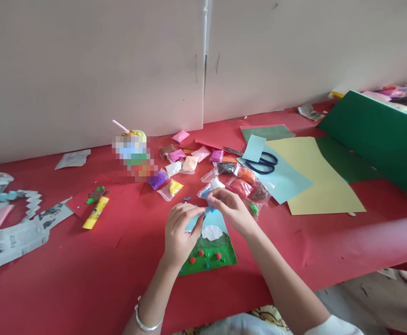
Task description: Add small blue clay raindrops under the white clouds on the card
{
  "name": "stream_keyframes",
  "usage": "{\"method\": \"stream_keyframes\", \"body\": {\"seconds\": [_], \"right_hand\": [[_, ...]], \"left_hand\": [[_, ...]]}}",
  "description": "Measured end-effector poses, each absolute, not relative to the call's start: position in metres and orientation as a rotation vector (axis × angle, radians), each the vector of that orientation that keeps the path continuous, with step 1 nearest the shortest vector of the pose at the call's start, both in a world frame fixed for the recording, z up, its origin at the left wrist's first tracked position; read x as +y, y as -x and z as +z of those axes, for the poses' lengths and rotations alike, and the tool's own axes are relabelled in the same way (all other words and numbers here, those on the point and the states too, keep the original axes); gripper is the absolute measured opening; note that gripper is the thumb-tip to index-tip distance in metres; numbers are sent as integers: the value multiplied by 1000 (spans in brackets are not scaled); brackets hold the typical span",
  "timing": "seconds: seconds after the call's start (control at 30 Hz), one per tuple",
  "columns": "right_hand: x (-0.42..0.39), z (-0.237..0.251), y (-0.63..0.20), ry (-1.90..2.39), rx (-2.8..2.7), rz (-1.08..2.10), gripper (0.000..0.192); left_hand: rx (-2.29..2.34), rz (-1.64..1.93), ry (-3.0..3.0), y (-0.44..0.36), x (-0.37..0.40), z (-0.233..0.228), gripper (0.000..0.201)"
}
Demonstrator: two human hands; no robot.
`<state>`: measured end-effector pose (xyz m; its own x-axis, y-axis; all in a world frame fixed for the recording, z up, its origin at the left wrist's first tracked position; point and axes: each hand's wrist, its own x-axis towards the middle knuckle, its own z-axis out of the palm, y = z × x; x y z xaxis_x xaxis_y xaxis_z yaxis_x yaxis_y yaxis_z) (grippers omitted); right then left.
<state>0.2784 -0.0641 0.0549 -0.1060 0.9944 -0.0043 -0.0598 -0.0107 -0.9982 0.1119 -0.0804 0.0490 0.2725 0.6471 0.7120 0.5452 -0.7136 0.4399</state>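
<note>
Above a clay picture, my two hands meet with their fingertips close together. My left hand pinches at blue clay. From the right, my right hand pinches the same small blue clay, partly hidden by the fingers. The picture lies flat, with green ground, red and blue dots, a white cloud and pale blue sky. Small blue bits lie just past its far edge, some of them hidden by my hands.
Several bags of coloured clay lie beyond my hands. Scissors rest on coloured paper to the right, near a green board. A yellow glue stick and paper scraps lie left. A blurred, decorated cup stands by the wall.
</note>
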Motion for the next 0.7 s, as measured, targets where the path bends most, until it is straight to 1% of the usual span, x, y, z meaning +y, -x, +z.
{"method": "stream_keyframes", "body": {"seconds": [0.1,0.2,0.43,0.6,0.7], "right_hand": [[-71,62,-283,1208,-1500,1258,29],[-75,61,-283,1223,-1575,1220,28],[-72,47,-283,1197,-1514,1299,34],[-71,45,-285,1137,-1396,1405,37],[-70,45,-284,1126,-1334,1424,39]], "left_hand": [[1146,1445,-2446,-106,-77,49,25],[1138,1434,-2498,-105,-75,50,24],[1109,1394,-2545,-108,-75,49,22],[1228,1363,-2353,-106,-75,46,19],[1218,1338,-2294,-107,-75,46,17]]}}
